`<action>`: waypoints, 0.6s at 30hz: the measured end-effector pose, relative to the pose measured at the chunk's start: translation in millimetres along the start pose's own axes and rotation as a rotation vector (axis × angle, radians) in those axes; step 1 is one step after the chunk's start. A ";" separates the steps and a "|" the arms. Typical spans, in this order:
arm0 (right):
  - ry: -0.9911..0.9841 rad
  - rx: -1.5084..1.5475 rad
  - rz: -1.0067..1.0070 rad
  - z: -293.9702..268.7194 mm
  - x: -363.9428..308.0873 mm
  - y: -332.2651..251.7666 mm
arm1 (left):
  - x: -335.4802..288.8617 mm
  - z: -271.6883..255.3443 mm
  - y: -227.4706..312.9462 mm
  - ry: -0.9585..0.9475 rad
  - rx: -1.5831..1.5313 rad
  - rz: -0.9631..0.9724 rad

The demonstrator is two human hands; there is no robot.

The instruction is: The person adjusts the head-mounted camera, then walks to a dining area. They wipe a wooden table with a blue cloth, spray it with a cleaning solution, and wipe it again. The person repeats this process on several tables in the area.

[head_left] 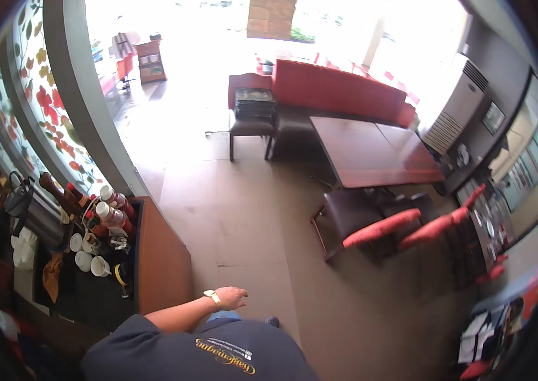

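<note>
My left hand (231, 297) is held in front of my body, a wristwatch (213, 298) at its wrist. Its fingers are loosely bent and slightly apart; I see nothing between them. My right hand is outside the view, so I cannot tell the state of its fingers.

Nearest item: the wooden side cabinet (163, 257), to the left of my hand and apart from its fingers. I judge it heavy and rigid; the panel edge is the bearing point. On its black top, near that panel, stands a white cup (100, 267). Presumed properties: light, stiff, smooth, breakable. Recommended hold: around the body, below the rim, with light pressure.

Obstructions at the cup: small white bowls (83, 261) sit close on its left; a yellow-and-black item (121, 277), kind unclear, lies just to its right. Behind stand white-capped sauce bottles (114, 216), which I judge liable to tip if knocked. An orange-brown cloth (52, 277) lies farther left, near a metal jug (40, 216).

Beyond the tiled floor (199, 209), red-backed chairs (380, 228) obstruct the near side of the dining table (377, 149). A chair (253, 128) farther off carries a stack of dark folders (254, 103).
</note>
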State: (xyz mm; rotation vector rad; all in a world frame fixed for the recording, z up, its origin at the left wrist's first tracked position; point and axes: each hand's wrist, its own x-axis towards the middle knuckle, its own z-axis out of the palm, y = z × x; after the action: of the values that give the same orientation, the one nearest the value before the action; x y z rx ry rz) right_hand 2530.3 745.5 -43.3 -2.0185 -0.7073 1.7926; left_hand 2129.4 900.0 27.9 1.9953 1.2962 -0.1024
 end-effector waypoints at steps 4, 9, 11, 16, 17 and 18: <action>-0.116 -0.204 -0.097 -21.6 79.4 -123.6 | 19.9 -40.9 -21.4 0.116 -0.211 -0.187; -0.198 -0.368 -0.166 -10.6 177.5 -262.3 | 66.5 -113.6 -55.0 0.253 -0.341 -0.359; -0.216 -0.414 -0.171 7.9 217.1 -311.4 | 86.1 -134.8 -85.1 0.263 -0.368 -0.396; -0.145 -0.453 -0.133 40.8 273.4 -429.7 | 174.8 -225.0 -172.9 0.175 -0.278 -0.283; -0.205 -0.480 -0.110 71.1 294.3 -456.7 | 161.3 -255.7 -188.1 0.163 -0.307 -0.329; -0.210 -0.490 -0.112 84.4 307.2 -481.8 | 170.9 -286.9 -205.0 0.202 -0.276 -0.335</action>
State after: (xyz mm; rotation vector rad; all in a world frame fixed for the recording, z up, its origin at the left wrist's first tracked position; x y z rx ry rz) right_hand 2405.2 1309.3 -33.2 -2.0319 -1.4126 1.9202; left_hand 1955.4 1250.4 50.2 1.5753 1.6684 0.1171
